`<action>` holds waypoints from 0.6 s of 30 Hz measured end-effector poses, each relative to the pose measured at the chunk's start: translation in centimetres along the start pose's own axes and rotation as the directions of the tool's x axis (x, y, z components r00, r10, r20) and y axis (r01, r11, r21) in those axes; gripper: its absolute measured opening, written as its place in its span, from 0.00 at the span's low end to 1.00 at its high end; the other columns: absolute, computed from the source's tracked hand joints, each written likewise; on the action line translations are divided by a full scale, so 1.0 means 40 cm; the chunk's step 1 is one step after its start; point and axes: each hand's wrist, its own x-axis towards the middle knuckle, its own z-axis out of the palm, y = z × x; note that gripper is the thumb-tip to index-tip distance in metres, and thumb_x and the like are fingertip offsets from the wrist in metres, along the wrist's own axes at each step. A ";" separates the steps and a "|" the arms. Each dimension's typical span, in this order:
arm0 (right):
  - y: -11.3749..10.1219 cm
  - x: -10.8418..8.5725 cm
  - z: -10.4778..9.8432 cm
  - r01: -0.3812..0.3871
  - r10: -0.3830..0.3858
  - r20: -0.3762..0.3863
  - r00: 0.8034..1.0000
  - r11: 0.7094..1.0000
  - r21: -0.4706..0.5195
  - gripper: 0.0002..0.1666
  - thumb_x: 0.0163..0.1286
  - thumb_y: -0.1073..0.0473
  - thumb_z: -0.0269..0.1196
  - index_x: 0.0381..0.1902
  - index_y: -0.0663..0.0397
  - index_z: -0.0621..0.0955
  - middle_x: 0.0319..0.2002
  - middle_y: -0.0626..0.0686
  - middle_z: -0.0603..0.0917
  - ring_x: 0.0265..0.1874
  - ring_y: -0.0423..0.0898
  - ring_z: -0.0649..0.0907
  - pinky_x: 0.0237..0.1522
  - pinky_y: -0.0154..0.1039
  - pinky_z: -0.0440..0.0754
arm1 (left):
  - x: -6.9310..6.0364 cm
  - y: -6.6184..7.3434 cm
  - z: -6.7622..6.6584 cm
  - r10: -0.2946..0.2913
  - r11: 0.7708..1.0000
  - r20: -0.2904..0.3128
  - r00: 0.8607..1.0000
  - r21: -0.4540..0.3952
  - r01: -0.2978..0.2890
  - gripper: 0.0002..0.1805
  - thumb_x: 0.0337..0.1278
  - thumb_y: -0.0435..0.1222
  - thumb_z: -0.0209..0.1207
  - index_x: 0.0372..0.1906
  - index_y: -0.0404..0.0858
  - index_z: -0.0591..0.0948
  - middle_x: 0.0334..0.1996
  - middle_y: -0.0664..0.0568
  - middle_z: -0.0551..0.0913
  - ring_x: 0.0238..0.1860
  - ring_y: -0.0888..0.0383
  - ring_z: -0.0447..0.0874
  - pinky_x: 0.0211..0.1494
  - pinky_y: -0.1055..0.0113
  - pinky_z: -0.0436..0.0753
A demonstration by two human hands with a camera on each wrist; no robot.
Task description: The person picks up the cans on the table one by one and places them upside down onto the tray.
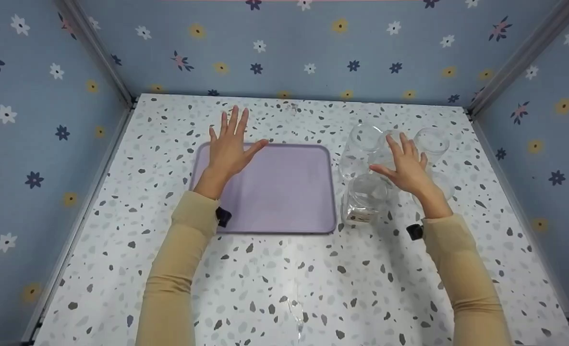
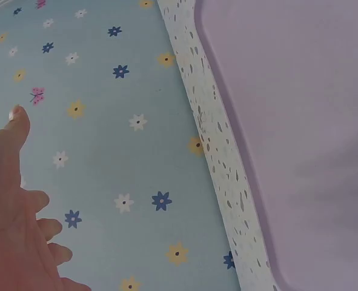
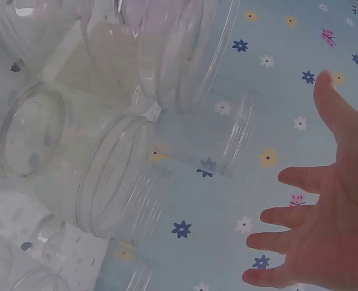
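A flat purple tray (image 1: 284,192) lies on the speckled table, and my left hand (image 1: 229,151) is over its upper left part with fingers spread, holding nothing. The left wrist view shows the tray (image 2: 306,121) to the right of the hand (image 2: 15,212). Right of the tray stands a group of clear jars (image 1: 366,192). Over them is my right hand (image 1: 406,168), its fingers spread and nothing held. In the right wrist view the jars (image 3: 63,157) are left of the hand (image 3: 330,206); I cannot tell whether it touches any.
Flowered blue panels (image 1: 284,48) stand behind the table and at both sides, joined by grey metal posts. The white speckled table top (image 1: 284,278) extends in front of the tray. A small shiny clear strip (image 1: 295,310) shows near its front edge.
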 end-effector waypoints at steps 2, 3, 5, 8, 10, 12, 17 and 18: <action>-0.003 -0.006 0.005 0.025 -0.025 -0.012 1.000 1.000 0.006 0.51 0.57 0.35 0.54 0.68 0.54 0.49 0.67 0.65 0.40 0.64 0.64 0.42 0.55 0.66 0.35 | -0.005 0.004 0.005 0.004 1.000 -0.010 1.000 -0.014 -0.004 0.48 0.50 0.67 0.37 0.69 0.47 0.38 0.69 0.50 0.34 0.66 0.52 0.24 0.62 0.41 0.37; -0.004 -0.008 0.007 0.034 -0.034 -0.014 0.999 0.999 0.010 0.51 0.57 0.35 0.55 0.68 0.55 0.49 0.67 0.65 0.41 0.64 0.64 0.42 0.55 0.67 0.35 | -0.008 0.006 0.007 0.006 1.000 -0.017 1.000 -0.023 -0.007 0.47 0.50 0.67 0.38 0.69 0.47 0.38 0.69 0.50 0.34 0.66 0.52 0.24 0.62 0.41 0.37; -0.006 -0.013 0.011 0.053 -0.053 -0.020 0.998 0.998 0.016 0.50 0.58 0.36 0.55 0.68 0.55 0.50 0.66 0.66 0.42 0.63 0.64 0.43 0.55 0.67 0.36 | -0.013 0.010 0.012 0.015 0.999 -0.029 0.999 -0.043 -0.016 0.47 0.51 0.66 0.39 0.69 0.47 0.39 0.69 0.50 0.35 0.67 0.51 0.26 0.61 0.41 0.37; -0.008 -0.019 0.016 0.070 -0.069 -0.028 0.997 0.997 0.022 0.50 0.58 0.36 0.55 0.68 0.56 0.50 0.66 0.67 0.44 0.63 0.65 0.44 0.55 0.67 0.38 | -0.019 0.016 0.020 0.025 0.997 -0.047 0.999 -0.073 -0.028 0.46 0.51 0.66 0.39 0.69 0.48 0.40 0.69 0.51 0.36 0.67 0.51 0.27 0.62 0.41 0.39; -0.009 -0.024 0.019 0.077 -0.076 -0.030 0.997 0.997 0.029 0.49 0.58 0.37 0.55 0.68 0.57 0.51 0.65 0.67 0.45 0.63 0.66 0.46 0.55 0.67 0.39 | -0.024 0.020 0.025 0.032 0.995 -0.053 0.998 -0.097 -0.037 0.46 0.51 0.66 0.38 0.70 0.49 0.40 0.69 0.52 0.36 0.67 0.51 0.27 0.62 0.41 0.40; -0.011 -0.028 0.023 0.080 -0.079 -0.026 0.997 0.996 0.038 0.50 0.58 0.37 0.55 0.68 0.57 0.51 0.65 0.67 0.45 0.62 0.66 0.47 0.54 0.67 0.40 | -0.028 0.022 0.031 0.034 0.992 -0.061 0.998 -0.115 -0.041 0.46 0.50 0.67 0.38 0.69 0.49 0.41 0.69 0.53 0.36 0.67 0.52 0.27 0.62 0.41 0.41; -0.016 -0.040 0.032 0.087 -0.087 -0.008 0.996 0.994 0.066 0.49 0.57 0.36 0.56 0.67 0.55 0.53 0.66 0.66 0.47 0.62 0.66 0.49 0.54 0.67 0.42 | -0.039 0.030 0.047 0.048 0.984 -0.109 0.993 -0.165 -0.065 0.45 0.52 0.65 0.40 0.70 0.48 0.44 0.69 0.51 0.39 0.67 0.50 0.32 0.62 0.42 0.46; -0.016 -0.042 0.034 0.093 -0.093 -0.006 0.996 0.993 0.069 0.49 0.57 0.36 0.56 0.67 0.55 0.54 0.66 0.66 0.47 0.62 0.66 0.49 0.54 0.67 0.43 | -0.041 0.032 0.051 0.053 0.981 -0.125 0.991 -0.177 -0.074 0.44 0.52 0.64 0.40 0.69 0.46 0.46 0.69 0.50 0.41 0.67 0.50 0.34 0.62 0.43 0.47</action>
